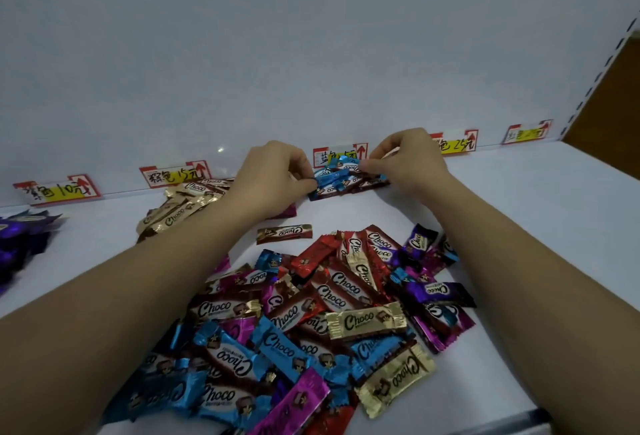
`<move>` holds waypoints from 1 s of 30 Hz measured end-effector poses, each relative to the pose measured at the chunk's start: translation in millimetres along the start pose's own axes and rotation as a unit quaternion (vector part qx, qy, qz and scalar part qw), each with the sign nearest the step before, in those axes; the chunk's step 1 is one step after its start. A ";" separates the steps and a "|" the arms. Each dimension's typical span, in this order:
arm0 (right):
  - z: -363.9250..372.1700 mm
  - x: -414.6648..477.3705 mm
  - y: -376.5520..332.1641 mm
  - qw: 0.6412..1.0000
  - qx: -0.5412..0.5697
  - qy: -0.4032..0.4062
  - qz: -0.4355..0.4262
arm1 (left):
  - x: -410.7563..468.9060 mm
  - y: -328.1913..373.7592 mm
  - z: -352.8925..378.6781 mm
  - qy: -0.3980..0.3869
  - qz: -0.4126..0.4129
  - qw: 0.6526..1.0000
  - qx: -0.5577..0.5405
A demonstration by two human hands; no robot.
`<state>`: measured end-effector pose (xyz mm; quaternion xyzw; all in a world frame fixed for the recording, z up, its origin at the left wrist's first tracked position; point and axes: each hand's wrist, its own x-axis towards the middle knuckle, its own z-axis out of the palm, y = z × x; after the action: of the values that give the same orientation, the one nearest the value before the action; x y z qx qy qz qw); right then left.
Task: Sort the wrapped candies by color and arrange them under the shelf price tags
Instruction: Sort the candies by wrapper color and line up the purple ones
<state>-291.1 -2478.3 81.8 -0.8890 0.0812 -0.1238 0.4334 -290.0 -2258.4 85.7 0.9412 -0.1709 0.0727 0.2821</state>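
The left hand (pixel 273 175) and right hand (pixel 408 161) pinch the blue candies (pixel 334 180) between them, below their tag (pixel 325 157). Squeezed unevenly, the stack (slick wrappers) may slip apart; the left wrist may scatter gold candies (pixel 180 208) beneath it.

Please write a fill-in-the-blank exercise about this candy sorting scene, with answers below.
The left hand and the right hand pinch the middle-tag candies, wrapped in ____ foil.
The gold candies lie under the ____ tag from the left.
The far-left candies are ____.
The mixed pile lies ____ the left forearm and the right forearm.
Answers: blue; second; purple; between.
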 end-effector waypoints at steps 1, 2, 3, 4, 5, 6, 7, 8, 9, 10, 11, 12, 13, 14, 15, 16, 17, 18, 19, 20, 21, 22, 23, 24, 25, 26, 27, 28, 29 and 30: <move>-0.2 0.5 0.3 1.000 -0.008 -0.004 -0.002 | -0.8 -0.2 2.3 0.001 0.024 0.999 0.036; -0.6 0.2 0.5 1.000 -0.016 -0.011 -0.004 | -2.0 -0.6 4.2 0.002 0.045 0.997 0.068; -1.5 -0.4 0.3 1.000 -0.022 -0.018 -0.004 | -3.6 -0.7 5.1 0.003 0.059 0.994 0.093; -2.5 -1.5 -0.2 0.999 -0.025 -0.024 -0.006 | -5.2 -0.5 5.0 0.003 0.065 0.992 0.108; -3.8 -2.3 -0.3 0.999 -0.027 -0.023 -0.010 | -6.7 -0.4 4.1 0.002 0.065 0.991 0.114; -5.0 -2.7 -0.4 0.999 -0.030 -0.015 -0.019 | -8.2 -0.1 2.0 0.000 0.062 0.992 0.113; -6.6 -3.0 -0.4 0.999 -0.033 -0.002 -0.030 | -9.7 0.4 -0.4 -0.004 0.059 0.992 0.112; -7.9 -3.5 -0.7 0.998 -0.039 0.010 -0.041 | -11.2 0.6 -3.0 -0.008 0.058 0.992 0.115; -8.6 -4.1 -0.9 0.997 -0.047 0.017 -0.052 | -12.6 0.5 -5.5 -0.011 0.058 0.991 0.120; -8.3 -4.5 -0.9 0.996 -0.059 0.013 -0.066 | -14.0 -0.2 -8.2 -0.015 0.057 0.990 0.126; -6.7 -5.4 -0.4 0.994 -0.076 -0.003 -0.082 | -15.7 -1.0 -11.4 -0.023 0.056 0.989 0.134; -3.8 -6.7 0.2 0.991 -0.094 -0.027 -0.096 | -17.3 -1.8 -14.3 -0.033 0.055 0.987 0.144; 0.0 -8.2 1.0 0.987 -0.111 -0.051 -0.105 | -19.1 -2.7 -17.5 -0.045 0.054 0.985 0.155; 3.9 -9.8 1.3 0.984 -0.124 -0.070 -0.110 | -21.3 -3.4 -20.9 -0.056 0.053 0.984 0.163; 6.9 -11.4 0.9 0.980 -0.138 -0.083 -0.114 | -24.1 -3.9 -24.6 -0.065 0.051 0.983 0.166; 8.8 -12.4 -0.2 0.977 -0.151 -0.091 -0.120 | -27.5 -4.1 -28.6 -0.073 0.050 0.982 0.165; 9.0 -13.3 -2.1 0.974 -0.162 -0.098 -0.124 | -31.5 -4.0 -32.8 -0.080 0.050 0.982 0.162; 7.9 -13.8 -4.0 0.972 -0.169 -0.105 -0.126 | -36.1 -3.7 -37.0 -0.084 0.050 0.983 0.158; 6.3 -14.3 -5.9 0.970 -0.176 -0.110 -0.129 | -41.4 -3.4 -41.3 -0.087 0.050 0.983 0.153; 4.1 -14.6 -7.1 0.967 -0.184 -0.113 -0.134 | -47.0 -3.4 -45.2 -0.088 0.050 0.984 0.146; 2.1 -16.2 -8.3 0.965 -0.193 -0.113 -0.139 | -53.1 -3.7 -49.3 -0.090 0.052 0.985 0.137; 0.4 -18.5 -9.7 0.962 -0.202 -0.111 -0.145 | -59.7 -4.1 -53.0 -0.091 0.054 0.986 0.127; -1.0 -21.8 -11.6 0.960 -0.209 -0.106 -0.154 | -66.7 -4.9 -57.1 -0.092 0.057 0.987 0.119; -2.7 -25.6 -14.4 0.958 -0.212 -0.097 -0.165 | -73.6 -6.0 -61.2 -0.092 0.060 0.987 0.114; -4.8 -29.6 -18.7 0.956 -0.212 -0.088 -0.182 | -80.7 -7.0 -65.8 -0.093 0.065 0.987 0.110; -6.8 -33.9 -24.5 0.953 -0.212 -0.082 -0.202 | -87.6 -8.1 -70.6 -0.095 0.072 0.987 0.107; -8.3 -39.0 -31.2 0.947 -0.213 -0.083 -0.224 | -94.4 -8.9 -75.2 -0.100 0.079 0.986 0.106; -8.4 -45.1 -38.5 0.941 -0.210 -0.095 -0.248 | -101.2 -10.3 -79.2 -0.106 0.085 0.985 0.106; -7.0 -52.6 -45.8 0.934 -0.200 -0.114 -0.272 | -107.7 -11.7 -82.4 -0.110 0.091 0.984 0.104; -4.2 -60.6 -52.6 0.928 -0.184 -0.137 -0.295 | -113.1 -14.3 -84.5 -0.112 0.096 0.984 0.099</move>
<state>-348.3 -2434.1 116.8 -0.9452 -0.2233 -0.1057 0.2136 -393.5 -2168.5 122.2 0.9460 -0.2829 0.0107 0.1579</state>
